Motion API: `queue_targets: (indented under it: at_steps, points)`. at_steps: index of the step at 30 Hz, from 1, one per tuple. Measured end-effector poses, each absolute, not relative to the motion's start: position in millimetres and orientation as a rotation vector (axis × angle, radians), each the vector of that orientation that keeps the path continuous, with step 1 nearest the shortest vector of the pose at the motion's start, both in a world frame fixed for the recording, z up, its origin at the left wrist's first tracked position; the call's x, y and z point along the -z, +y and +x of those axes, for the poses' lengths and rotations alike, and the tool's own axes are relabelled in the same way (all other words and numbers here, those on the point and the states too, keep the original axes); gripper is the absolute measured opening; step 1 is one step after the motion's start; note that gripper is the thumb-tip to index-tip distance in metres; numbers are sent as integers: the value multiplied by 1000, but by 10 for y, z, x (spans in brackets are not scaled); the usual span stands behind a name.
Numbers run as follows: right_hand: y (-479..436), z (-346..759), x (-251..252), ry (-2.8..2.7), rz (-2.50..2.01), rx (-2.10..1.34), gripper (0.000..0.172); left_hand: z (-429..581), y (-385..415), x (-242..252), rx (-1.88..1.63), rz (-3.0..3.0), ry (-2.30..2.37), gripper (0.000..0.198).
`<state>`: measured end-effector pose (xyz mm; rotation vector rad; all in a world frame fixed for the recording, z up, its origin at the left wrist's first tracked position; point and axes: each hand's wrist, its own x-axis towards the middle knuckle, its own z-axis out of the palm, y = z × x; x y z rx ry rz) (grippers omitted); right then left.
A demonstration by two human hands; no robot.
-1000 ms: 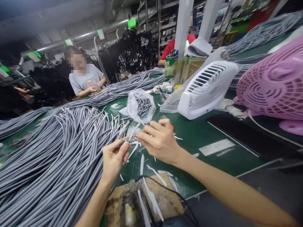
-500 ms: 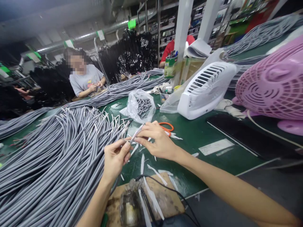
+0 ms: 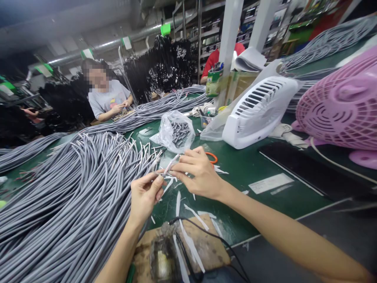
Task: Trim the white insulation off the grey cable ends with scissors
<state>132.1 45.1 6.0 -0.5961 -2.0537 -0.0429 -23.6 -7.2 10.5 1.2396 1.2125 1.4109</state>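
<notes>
My left hand is closed in a pinch around a grey cable near its end. From those fingers the cable's whitish end slants up to the right. My right hand has its thumb and fingertips closed on that end; the exact grip is partly hidden behind the fingers. To the left lies a big bundle of grey cables with pale stripped ends. Just beyond my hands sits a clear plastic bag of short grey tubes. Orange-handled scissors lie partly hidden behind my right hand.
White strips are scattered over the green table and a stained board with a black cord. To the right stand a white fan and a pink fan, near a black flat panel. Across the table a person sits handling something.
My right hand has shifted slightly up and right along the cable end, covering more of the scissors. My left hand keeps its pinch. The whole view has moved slightly.
</notes>
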Motion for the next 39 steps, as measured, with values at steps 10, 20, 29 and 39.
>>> queue_targets:
  at_steps: [10,20,29,39]
  points:
    - [443,1327,-72,-2051,-608,61,21,-234,-68,-100,-1423,1235,1224,40]
    - [451,1277,-26,-2041,-584,-271,19,-222,-68,-83,-1427,1296,1225,34]
    - [374,1253,-56,-1894,-581,-339,22,-240,-108,-48,-1514,1671,1405,17]
    - [384,1398,-182,-1398,-536,-540,17,-293,-1,33,-1428,1802,1413,12]
